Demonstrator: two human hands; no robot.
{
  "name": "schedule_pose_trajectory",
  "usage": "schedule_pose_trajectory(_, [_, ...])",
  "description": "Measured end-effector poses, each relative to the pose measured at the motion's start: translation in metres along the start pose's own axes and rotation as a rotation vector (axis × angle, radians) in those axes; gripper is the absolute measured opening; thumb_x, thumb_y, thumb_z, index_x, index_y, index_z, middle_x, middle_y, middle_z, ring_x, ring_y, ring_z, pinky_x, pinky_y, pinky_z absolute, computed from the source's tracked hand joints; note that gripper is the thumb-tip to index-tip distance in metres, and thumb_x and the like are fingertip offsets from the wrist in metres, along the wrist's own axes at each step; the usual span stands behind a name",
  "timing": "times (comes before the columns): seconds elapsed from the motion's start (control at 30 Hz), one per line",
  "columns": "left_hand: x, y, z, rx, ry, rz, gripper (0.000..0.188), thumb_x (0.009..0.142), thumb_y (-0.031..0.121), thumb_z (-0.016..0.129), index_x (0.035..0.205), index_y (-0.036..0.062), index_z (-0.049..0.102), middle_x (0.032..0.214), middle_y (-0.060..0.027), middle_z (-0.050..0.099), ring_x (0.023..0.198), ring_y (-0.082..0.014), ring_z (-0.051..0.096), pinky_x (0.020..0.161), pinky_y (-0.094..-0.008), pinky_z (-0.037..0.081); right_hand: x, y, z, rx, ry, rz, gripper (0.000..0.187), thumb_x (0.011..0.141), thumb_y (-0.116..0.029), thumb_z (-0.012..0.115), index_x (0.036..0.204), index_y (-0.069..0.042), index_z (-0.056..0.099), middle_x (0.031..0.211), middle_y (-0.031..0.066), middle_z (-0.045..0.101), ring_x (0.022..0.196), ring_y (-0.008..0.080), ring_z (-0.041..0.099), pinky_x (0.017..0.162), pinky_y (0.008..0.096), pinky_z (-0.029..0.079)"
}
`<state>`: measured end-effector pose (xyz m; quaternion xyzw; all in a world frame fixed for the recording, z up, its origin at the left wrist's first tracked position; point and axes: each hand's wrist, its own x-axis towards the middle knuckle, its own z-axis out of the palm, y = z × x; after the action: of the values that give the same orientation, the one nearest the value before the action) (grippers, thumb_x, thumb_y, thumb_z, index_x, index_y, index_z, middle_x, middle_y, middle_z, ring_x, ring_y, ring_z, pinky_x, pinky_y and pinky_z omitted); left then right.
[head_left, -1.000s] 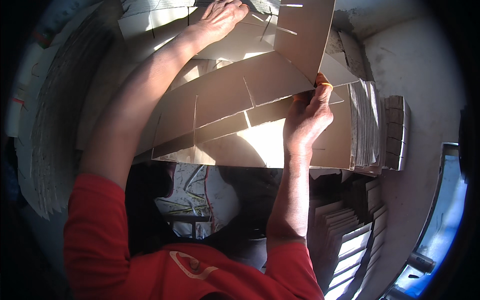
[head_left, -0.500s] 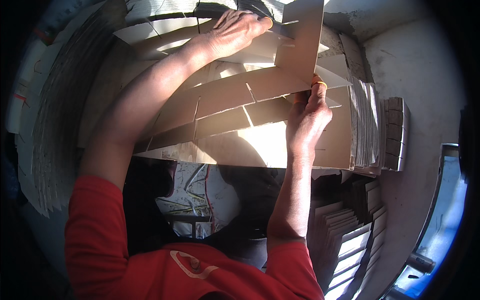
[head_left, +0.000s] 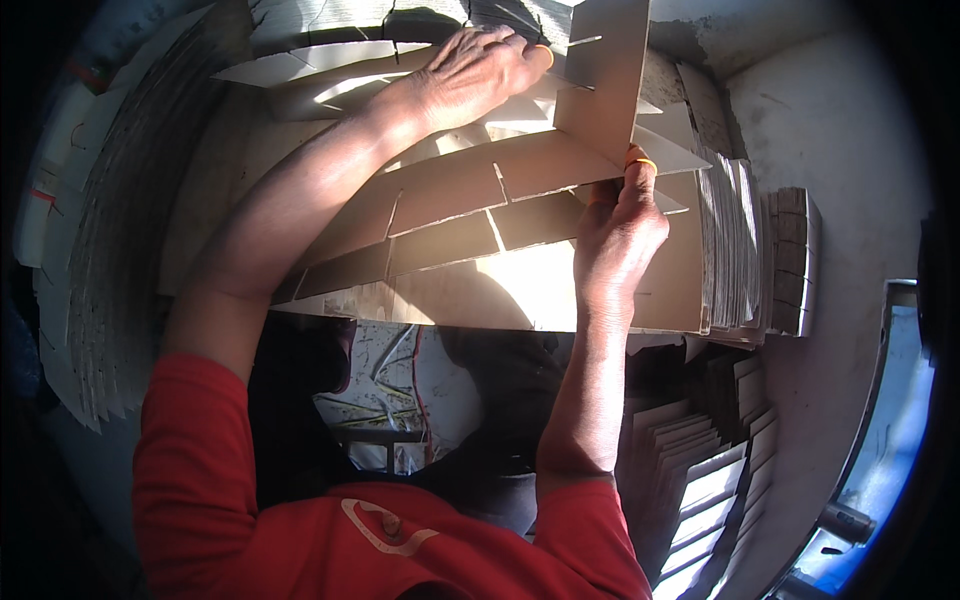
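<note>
A tall slotted cardboard strip [head_left: 607,95] stands crosswise on two long slotted cardboard strips lying side by side, the upper strip [head_left: 450,180] and the lower strip [head_left: 445,248]. At their crossing my right hand [head_left: 622,235] is closed, with thumb and fingers pinching the cardboard. My left hand [head_left: 485,72] is closed at the far side, beside the tall strip, its fingers gripping the far slotted strip. Both hands have a yellow-orange band on a finger. My left forearm hides part of the long strips.
Beneath lies a wooden-looking board [head_left: 540,290]. A tall stack of cardboard sheets [head_left: 115,230] stands on the left, and another stack [head_left: 735,250] on the right near the wall [head_left: 820,130]. More slotted pieces [head_left: 690,480] lean at lower right.
My left hand has shifted slightly right and nearer. My right hand keeps its pinch, and the cardboard strips have barely moved.
</note>
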<state>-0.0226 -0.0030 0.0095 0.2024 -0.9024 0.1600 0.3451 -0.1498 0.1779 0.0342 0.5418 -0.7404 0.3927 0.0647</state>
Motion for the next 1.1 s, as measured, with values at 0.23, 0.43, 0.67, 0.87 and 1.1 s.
schedule_pose_trajectory(0.23, [0.003,-0.002,0.001,0.025,0.066,0.031,0.016,0.071,0.000,0.059,0.080,0.0059,0.046,0.069,-0.0080,0.053,0.073,-0.0242,0.060,0.056,-0.0350,0.051,0.001,-0.003,-0.004,0.010,0.002,0.015,0.025,0.088,0.003,0.057,0.112,-0.004,0.057,0.087,0.0162,0.070,0.081,0.0218,0.070,0.069,0.0296,0.053])
schedule_pose_trajectory(0.43, [0.014,0.006,-0.017,-0.222,-0.226,-0.204,0.017,0.070,-0.007,0.055,0.080,0.0019,0.043,0.065,-0.0157,0.045,0.066,-0.0328,0.051,0.057,-0.0433,0.046,0.002,0.001,-0.004,0.004,0.001,0.015,0.025,0.087,0.002,0.058,0.111,-0.004,0.058,0.086,0.0154,0.070,0.081,0.0221,0.070,0.067,0.0304,0.053])
schedule_pose_trajectory(0.67, [0.004,0.001,0.006,-0.238,-0.035,-0.098,0.016,0.069,-0.011,0.050,0.078,0.0007,0.044,0.064,-0.0169,0.043,0.068,-0.0328,0.048,0.061,-0.0446,0.043,0.001,-0.001,-0.003,-0.010,-0.035,0.048,0.023,0.088,0.002,0.057,0.111,-0.003,0.058,0.089,0.0148,0.070,0.083,0.0218,0.070,0.069,0.0299,0.053])
schedule_pose_trajectory(0.87, [0.007,0.010,-0.010,-0.430,-0.054,-0.122,0.018,0.065,-0.012,0.053,0.075,0.0007,0.045,0.065,-0.0138,0.042,0.068,-0.0298,0.047,0.058,-0.0421,0.039,-0.001,0.011,0.005,0.156,-0.111,0.169,0.023,0.094,-0.003,0.050,0.116,-0.004,0.056,0.083,0.0135,0.067,0.076,0.0179,0.066,0.068,0.0290,0.051])
schedule_pose_trajectory(1.1, [0.008,0.034,-0.036,-0.568,-0.103,-0.058,0.017,0.068,-0.006,0.060,0.082,0.0005,0.052,0.070,-0.0114,0.049,0.074,-0.0286,0.051,0.067,-0.0411,0.043,-0.002,0.015,0.015,-0.142,-0.165,0.151,0.021,0.089,-0.005,0.054,0.109,-0.003,0.054,0.079,0.0219,0.065,0.074,0.0337,0.067,0.066,0.0378,0.052])
